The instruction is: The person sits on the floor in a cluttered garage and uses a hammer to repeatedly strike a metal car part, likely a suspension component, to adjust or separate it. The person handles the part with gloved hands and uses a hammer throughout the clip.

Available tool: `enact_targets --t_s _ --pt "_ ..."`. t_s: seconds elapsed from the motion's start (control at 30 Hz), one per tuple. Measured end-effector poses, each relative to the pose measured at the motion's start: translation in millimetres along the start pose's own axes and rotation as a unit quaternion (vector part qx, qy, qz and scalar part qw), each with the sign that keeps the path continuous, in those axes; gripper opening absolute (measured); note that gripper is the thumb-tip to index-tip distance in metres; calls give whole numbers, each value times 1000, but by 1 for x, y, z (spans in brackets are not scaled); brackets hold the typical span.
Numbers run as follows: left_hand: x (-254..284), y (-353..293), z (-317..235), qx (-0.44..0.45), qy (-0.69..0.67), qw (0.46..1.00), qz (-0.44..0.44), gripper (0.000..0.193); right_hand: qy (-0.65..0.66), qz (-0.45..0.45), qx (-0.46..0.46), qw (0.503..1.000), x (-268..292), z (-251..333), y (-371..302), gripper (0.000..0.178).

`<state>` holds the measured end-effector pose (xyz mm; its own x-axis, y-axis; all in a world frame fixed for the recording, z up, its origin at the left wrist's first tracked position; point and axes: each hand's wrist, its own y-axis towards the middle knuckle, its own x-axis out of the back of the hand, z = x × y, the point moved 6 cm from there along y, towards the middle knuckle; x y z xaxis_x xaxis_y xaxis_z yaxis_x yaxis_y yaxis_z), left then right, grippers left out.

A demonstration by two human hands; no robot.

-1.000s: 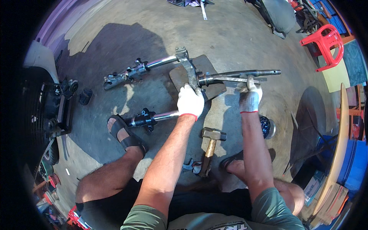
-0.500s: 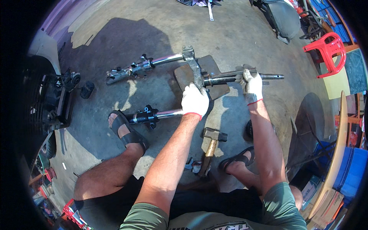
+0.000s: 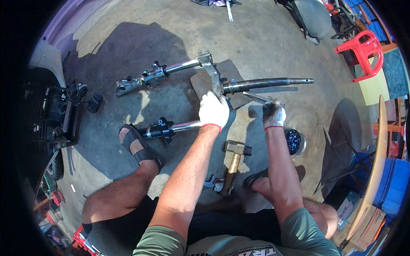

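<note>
A motorcycle front fork lies on the floor, its lower clamp (image 3: 210, 70) resting over a dark flat block (image 3: 232, 69). From the clamp, a black steering stem (image 3: 273, 83) points right. The far fork leg (image 3: 160, 74) and near fork leg (image 3: 164, 129) extend left. My left hand (image 3: 214, 112), in a white glove, is closed around the near end of the clamp. My right hand (image 3: 274, 115), gloved too, has its fingers curled round a slim metal bar (image 3: 255, 97). The bar's tip is just on the near side of the stem; whether they touch, I cannot tell.
A hammer (image 3: 238, 148) with a worn wooden handle lies between my feet. Beside my right forearm stands a round container (image 3: 293, 141) with dark, glossy contents. A red plastic chair (image 3: 363, 53) is at the far right; machine parts (image 3: 79, 94) stand at the left.
My right hand has moved down and toward me with the metal bar, away from along the stem, which shows bare. My left hand keeps hold of the clamp. The round container has come into sight.
</note>
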<state>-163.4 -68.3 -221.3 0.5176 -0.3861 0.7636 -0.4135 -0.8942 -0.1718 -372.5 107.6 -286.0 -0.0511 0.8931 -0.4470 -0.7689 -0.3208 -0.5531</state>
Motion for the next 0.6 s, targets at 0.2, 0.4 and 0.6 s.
enact_targets --t_s 0.2,0.4,0.6 --pt "2 0 4 2 8 1000 -6 41 18 -23 -3 1000 -14 -28 -4 22" --pt "2 -2 1 -2 4 1000 -11 41 -56 -42 6 998 -9 -24 -7 24" --pt "5 -3 2 -5 0 1000 -12 42 -42 60 146 987 -44 31 -31 16"
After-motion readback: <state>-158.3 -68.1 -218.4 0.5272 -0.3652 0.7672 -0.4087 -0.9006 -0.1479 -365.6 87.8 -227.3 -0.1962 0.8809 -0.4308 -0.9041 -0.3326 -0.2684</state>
